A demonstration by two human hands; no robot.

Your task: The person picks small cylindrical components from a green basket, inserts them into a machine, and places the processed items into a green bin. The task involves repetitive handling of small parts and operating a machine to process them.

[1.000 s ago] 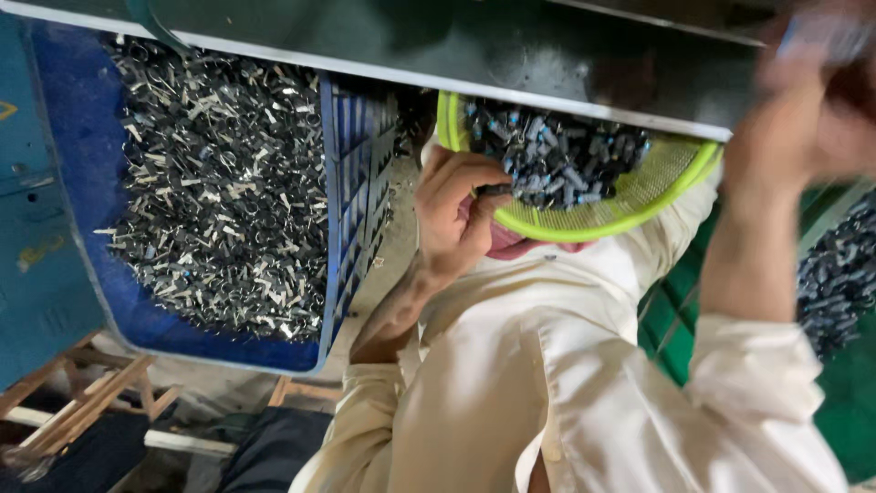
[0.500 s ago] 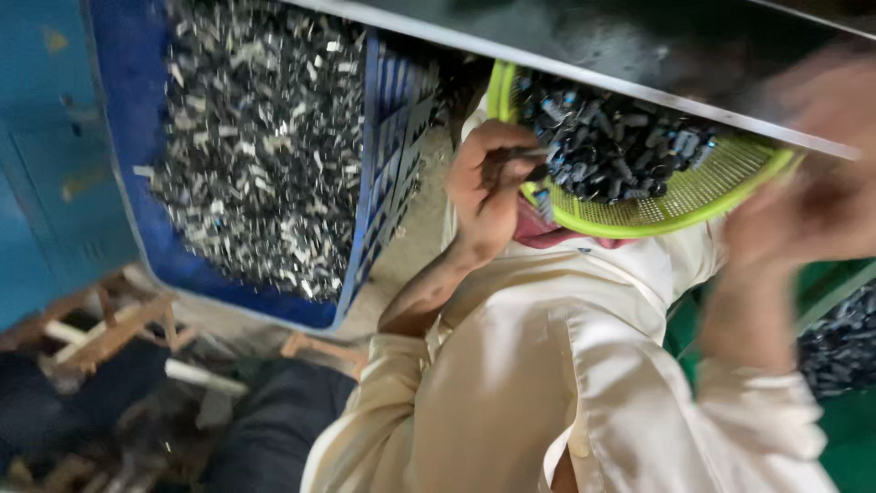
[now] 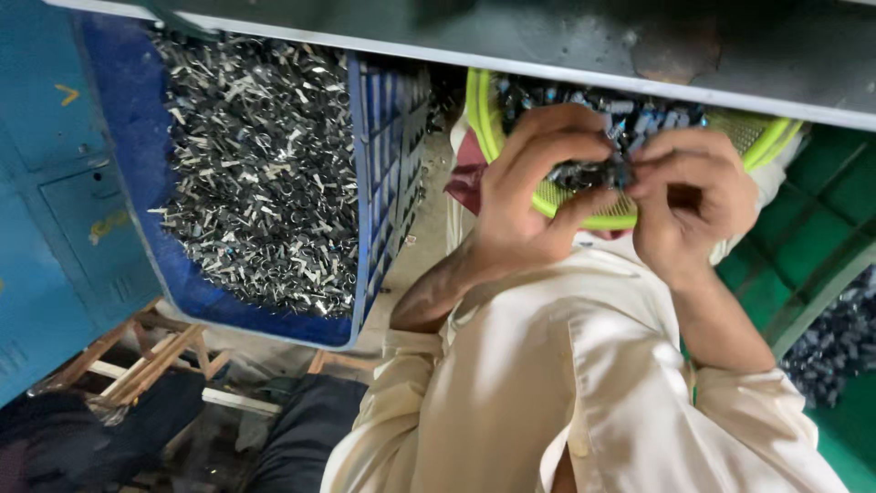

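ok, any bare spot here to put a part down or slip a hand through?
Little. A strip of bare floor runs between the blue crate and the person's sleeve. The crate is heaped with metal clips, and the green basket is full, with both hands crowding its rim.

Big blue plastic crate (image 3: 137, 183) w/ small shiny metal scraps (image 3: 260, 173) sitting left; grey metal bench edge (image 3: 566, 36) running across top; wooden frame (image 3: 146, 361) lying below.
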